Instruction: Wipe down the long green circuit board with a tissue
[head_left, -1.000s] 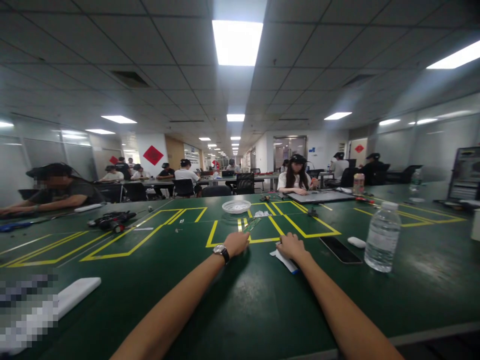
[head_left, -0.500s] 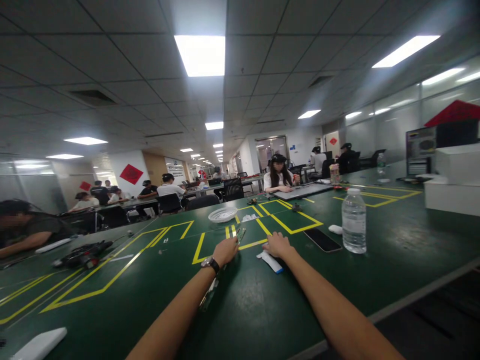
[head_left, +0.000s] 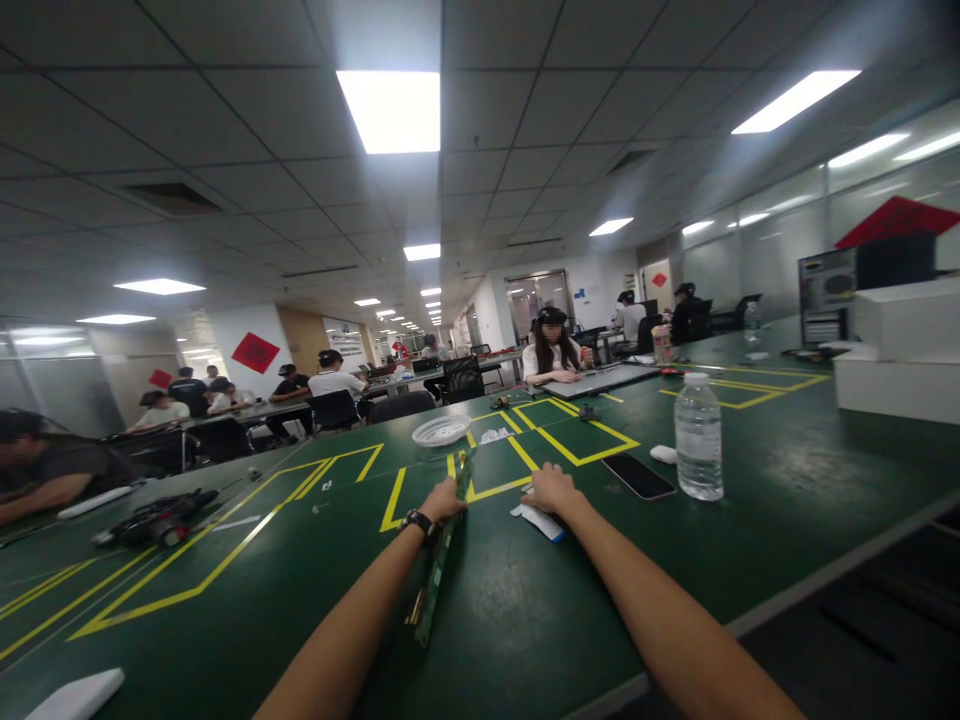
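My left hand (head_left: 445, 499) is closed round a long, thin green strip (head_left: 435, 585) with gold-coloured bits, perhaps a circuit board seen edge-on. The strip slants across the table, its near end beside my forearm and its far end beyond my fingers. On the right, my right hand (head_left: 553, 489) is closed at the far end of a crumpled white packet (head_left: 541, 520) with a blue edge. Its fingertips are partly hidden. Beyond my left hand stands a shallow white plastic basket (head_left: 441, 432), with white scraps (head_left: 495, 436) to its right.
A phone (head_left: 639, 476), a white mouse-like object (head_left: 663, 454) and a water bottle (head_left: 699, 438) stand right of my right hand. Yellow tape marks the green table (head_left: 517, 610). A dark model-like device (head_left: 154, 518) lies left. Across the table sits a person (head_left: 553, 355).
My left hand has drawn slightly back and turned the green strip, so more of its face shows. My right hand stays at the packet. The view has shifted a little.
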